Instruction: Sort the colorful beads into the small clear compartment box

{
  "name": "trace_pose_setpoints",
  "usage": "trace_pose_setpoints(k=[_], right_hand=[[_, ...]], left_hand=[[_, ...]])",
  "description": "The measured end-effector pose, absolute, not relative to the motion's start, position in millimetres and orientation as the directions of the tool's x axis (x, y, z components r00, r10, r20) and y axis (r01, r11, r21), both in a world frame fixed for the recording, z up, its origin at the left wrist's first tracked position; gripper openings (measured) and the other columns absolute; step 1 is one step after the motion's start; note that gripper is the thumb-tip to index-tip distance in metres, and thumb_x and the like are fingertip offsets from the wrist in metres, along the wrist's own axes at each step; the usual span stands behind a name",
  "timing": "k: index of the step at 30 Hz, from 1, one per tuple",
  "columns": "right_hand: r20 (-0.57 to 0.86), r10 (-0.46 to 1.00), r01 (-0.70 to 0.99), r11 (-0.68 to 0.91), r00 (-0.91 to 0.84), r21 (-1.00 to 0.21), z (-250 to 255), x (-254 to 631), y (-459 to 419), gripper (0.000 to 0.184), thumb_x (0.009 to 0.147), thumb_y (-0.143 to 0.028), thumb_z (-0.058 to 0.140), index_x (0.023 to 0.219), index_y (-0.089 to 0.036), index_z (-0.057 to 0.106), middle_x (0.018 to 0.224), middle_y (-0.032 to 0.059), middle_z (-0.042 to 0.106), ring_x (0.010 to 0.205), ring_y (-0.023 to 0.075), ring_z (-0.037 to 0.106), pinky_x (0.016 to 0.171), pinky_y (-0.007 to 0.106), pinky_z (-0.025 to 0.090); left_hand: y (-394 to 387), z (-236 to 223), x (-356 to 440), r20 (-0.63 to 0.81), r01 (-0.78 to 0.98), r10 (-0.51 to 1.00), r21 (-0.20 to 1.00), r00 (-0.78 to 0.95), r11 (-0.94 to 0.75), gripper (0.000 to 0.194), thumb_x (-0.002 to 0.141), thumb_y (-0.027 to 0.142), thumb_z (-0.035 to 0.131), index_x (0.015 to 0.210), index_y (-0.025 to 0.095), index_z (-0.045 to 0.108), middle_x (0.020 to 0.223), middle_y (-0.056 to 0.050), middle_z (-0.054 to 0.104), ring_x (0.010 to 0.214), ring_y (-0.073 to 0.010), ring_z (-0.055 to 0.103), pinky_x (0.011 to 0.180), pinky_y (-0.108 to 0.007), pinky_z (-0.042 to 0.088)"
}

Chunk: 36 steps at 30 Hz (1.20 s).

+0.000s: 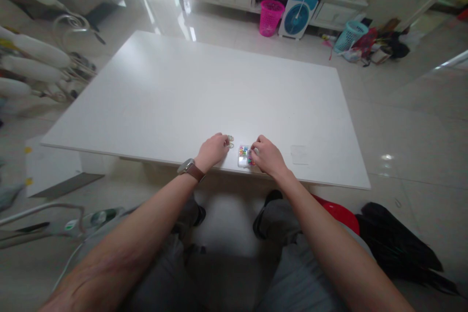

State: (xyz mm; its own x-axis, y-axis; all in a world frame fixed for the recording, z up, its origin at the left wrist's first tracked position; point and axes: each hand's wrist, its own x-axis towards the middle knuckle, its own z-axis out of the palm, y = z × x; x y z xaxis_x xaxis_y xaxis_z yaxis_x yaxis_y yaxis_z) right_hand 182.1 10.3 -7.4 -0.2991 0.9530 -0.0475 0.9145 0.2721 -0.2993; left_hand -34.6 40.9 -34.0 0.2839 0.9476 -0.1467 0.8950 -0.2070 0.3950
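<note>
A small clear plastic box (243,155) with several colourful little pieces inside lies near the front edge of the white table (183,92). My right hand (268,155) rests against the box's right side, fingers curled on it. My left hand (213,150), with a brown-strapped watch (190,168) on the wrist, is closed just left of the box. Its fingertips touch small greenish ring-like pieces (230,141) on the tabletop. What the fingers pinch is too small to name.
A clear flat lid-like piece (300,154) lies right of the box. On the floor beyond the table stand a pink basket (270,17), a blue-white fan (298,15) and a teal basket (350,34). A red stool (338,212) is under me.
</note>
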Motion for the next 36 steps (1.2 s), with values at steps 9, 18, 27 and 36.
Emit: trace_pose_setpoints(k=[9, 18, 27, 36], right_hand=[[-0.035, 0.953, 0.907, 0.276, -0.302, -0.317, -8, 182, 11, 0.016, 0.094, -0.018, 0.057, 0.093, -0.016, 0.073, 0.102, 0.0078, 0.06, 0.088, 0.0187, 0.058, 0.077, 0.029, 0.045], [0.047, 0.964, 0.853, 0.254, -0.263, -0.456, -13, 187, 13, 0.012, 0.09, -0.015, 0.061, 0.087, -0.017, 0.072, 0.098, 0.007, 0.061, 0.086, 0.0185, 0.059, 0.08, 0.03, 0.046], [0.01, 0.99, 0.392, 0.066, -0.144, -0.917, -9, 175, 15, 0.018, 0.085, -0.031, 0.073, 0.097, -0.018, 0.07, 0.092, 0.0043, 0.075, 0.082, 0.017, 0.069, 0.075, 0.029, 0.054], [0.105, 0.994, 0.638, 0.104, -0.036, -0.763, -14, 193, 23, 0.014, 0.082, -0.011, 0.059, 0.085, -0.018, 0.072, 0.082, 0.0028, 0.072, 0.072, 0.0157, 0.064, 0.072, 0.03, 0.051]], left_hand=[[36, -41, -30, -0.168, 0.921, 0.937, 0.299, 0.307, -0.248, 0.032, 0.101, 0.024, 0.037, 0.113, 0.015, 0.066, 0.11, -0.015, 0.065, 0.093, -0.0238, 0.067, 0.083, -0.034, 0.05], [57, -27, -37, -0.136, 0.702, 0.939, 0.699, 0.314, -0.134, 0.006, 0.087, 0.019, 0.057, 0.084, 0.017, 0.062, 0.08, -0.006, 0.068, 0.077, -0.0188, 0.062, 0.072, -0.03, 0.048], [51, -15, -18, -0.202, 0.203, 0.89, 0.971, 0.409, 0.128, 0.006, 0.082, 0.014, 0.062, 0.084, 0.016, 0.057, 0.061, 0.004, 0.057, 0.055, -0.009, 0.055, 0.057, -0.022, 0.042], [50, -9, -16, -0.245, 0.223, 0.912, 0.958, 0.328, 0.178, 0.003, 0.082, 0.011, 0.066, 0.085, 0.012, 0.066, 0.066, 0.001, 0.061, 0.058, -0.0083, 0.055, 0.059, -0.022, 0.044]])
